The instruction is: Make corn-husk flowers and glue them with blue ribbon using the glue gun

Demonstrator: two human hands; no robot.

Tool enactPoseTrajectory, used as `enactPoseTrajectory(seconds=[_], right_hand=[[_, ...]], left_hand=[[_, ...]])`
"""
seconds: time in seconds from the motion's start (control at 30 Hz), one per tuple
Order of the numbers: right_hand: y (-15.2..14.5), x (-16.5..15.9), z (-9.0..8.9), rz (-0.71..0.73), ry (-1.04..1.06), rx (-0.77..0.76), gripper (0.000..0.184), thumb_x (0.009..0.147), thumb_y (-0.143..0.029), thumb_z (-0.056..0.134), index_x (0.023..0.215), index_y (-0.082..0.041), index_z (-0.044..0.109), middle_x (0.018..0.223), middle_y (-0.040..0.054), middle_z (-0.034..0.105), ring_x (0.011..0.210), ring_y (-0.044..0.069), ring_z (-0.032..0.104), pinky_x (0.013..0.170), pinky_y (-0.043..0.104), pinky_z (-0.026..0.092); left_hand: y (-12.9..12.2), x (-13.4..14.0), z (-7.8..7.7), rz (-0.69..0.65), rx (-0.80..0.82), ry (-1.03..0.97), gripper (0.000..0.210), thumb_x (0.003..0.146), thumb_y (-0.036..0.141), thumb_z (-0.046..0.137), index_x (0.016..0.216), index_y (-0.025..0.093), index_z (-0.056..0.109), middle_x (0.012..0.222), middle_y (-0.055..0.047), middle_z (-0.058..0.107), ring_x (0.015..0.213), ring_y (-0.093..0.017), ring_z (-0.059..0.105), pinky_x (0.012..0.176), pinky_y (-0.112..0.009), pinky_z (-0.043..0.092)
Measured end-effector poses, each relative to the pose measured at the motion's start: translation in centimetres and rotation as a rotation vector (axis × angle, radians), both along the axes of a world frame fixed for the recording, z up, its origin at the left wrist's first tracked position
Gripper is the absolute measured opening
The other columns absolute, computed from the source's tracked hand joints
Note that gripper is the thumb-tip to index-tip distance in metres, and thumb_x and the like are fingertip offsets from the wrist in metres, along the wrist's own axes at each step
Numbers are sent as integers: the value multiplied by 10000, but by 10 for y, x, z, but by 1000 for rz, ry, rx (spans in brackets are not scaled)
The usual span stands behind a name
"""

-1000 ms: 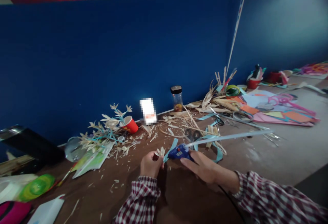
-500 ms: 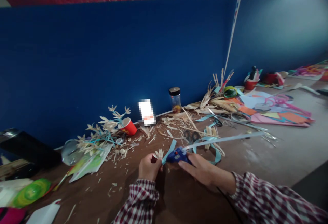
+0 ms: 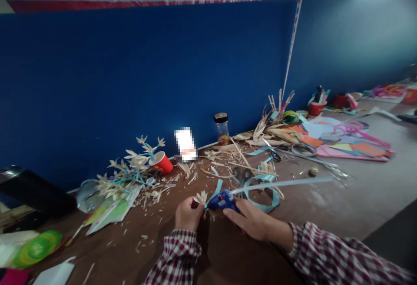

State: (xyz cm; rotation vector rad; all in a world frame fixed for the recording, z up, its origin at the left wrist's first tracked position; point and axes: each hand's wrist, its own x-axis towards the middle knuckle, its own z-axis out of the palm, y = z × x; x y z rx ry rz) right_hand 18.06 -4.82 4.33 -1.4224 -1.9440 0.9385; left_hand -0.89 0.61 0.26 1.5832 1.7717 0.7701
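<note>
My left hand [image 3: 188, 215] is closed on a small pale husk flower [image 3: 201, 197], whose petals stick up above the fingers. From the flower a light blue ribbon [image 3: 217, 187] stretches up to the right. My right hand [image 3: 252, 220] grips a blue hot glue gun [image 3: 221, 200], with its nozzle pointing left at the ribbon beside the flower; whether it touches cannot be made out. A long translucent glue stick [image 3: 283, 184] juts from the back of the gun to the right. The fingers under the gun are partly hidden.
Behind lie scissors [image 3: 241, 173], husk scraps and a jar [image 3: 222, 129]. A red paper cup [image 3: 162, 162] rests tilted by several finished husk flowers [image 3: 133, 163]. A black bottle [image 3: 32, 189] is at the left. Coloured paper [image 3: 352, 151] lies at the right, against the blue partition [image 3: 146, 67].
The glue gun has shifted slightly left, its nozzle closer to the flower, and the glue stick sits a little lower at its far end. My left hand stays nearly still.
</note>
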Motion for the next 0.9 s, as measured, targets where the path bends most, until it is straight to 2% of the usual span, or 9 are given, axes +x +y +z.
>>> enactPoseTrajectory(seconds=[0.2, 0.33, 0.5, 0.63, 0.7, 0.77, 0.9], right_hand=[[1, 0, 3, -34, 36, -33, 239, 849, -347, 392, 824, -169, 548, 775, 37, 614, 722, 155, 543, 657, 239, 388], [3, -3, -1, -18, 55, -1, 232, 850, -334, 391, 839, -164, 548, 765, 36, 614, 706, 152, 547, 655, 235, 387], [0, 6, 1, -6, -37, -3, 265, 840, -358, 395, 781, -155, 555, 751, 51, 613, 680, 157, 544, 617, 243, 388], [-6, 25, 13, -13, -66, 85, 249, 833, -352, 406, 876, -163, 563, 827, 58, 621, 742, 170, 555, 668, 254, 399], [-9, 39, 17, -34, -124, 165, 249, 819, -356, 425, 943, -177, 546, 863, 56, 622, 764, 175, 558, 680, 255, 401], [-13, 55, 18, -111, -245, 205, 264, 799, -347, 444, 997, -188, 517, 833, 49, 628, 720, 172, 566, 635, 245, 396], [-19, 97, 15, -279, -422, 212, 298, 776, -270, 448, 1062, -188, 453, 724, 26, 630, 572, 149, 561, 516, 224, 342]], left_hand=[[1, 0, -3, 29, -25, -54, 226, 640, 374, 527, 599, 169, 611, 451, -4, 615, 466, -159, 581, 494, -229, 393], [0, -1, -2, -7, -13, -50, 240, 648, 376, 518, 609, 163, 624, 464, -10, 623, 486, -165, 591, 507, -233, 398], [-1, -2, 2, -18, -5, -31, 250, 653, 382, 513, 584, 159, 602, 472, -11, 622, 496, -169, 587, 505, -233, 394], [-2, -3, 4, -50, -40, -116, 258, 660, 399, 507, 660, 160, 603, 534, -14, 645, 523, -172, 602, 526, -235, 418], [-2, -3, 4, -29, -63, -67, 268, 648, 422, 510, 615, 169, 590, 499, -11, 631, 502, -177, 590, 502, -239, 409], [-2, -2, 2, -2, -66, 7, 291, 633, 455, 508, 568, 180, 581, 455, -3, 609, 493, -185, 582, 503, -248, 403], [0, -1, -1, 19, -65, -24, 372, 602, 532, 496, 644, 179, 608, 486, 0, 626, 520, -200, 598, 513, -259, 417]])
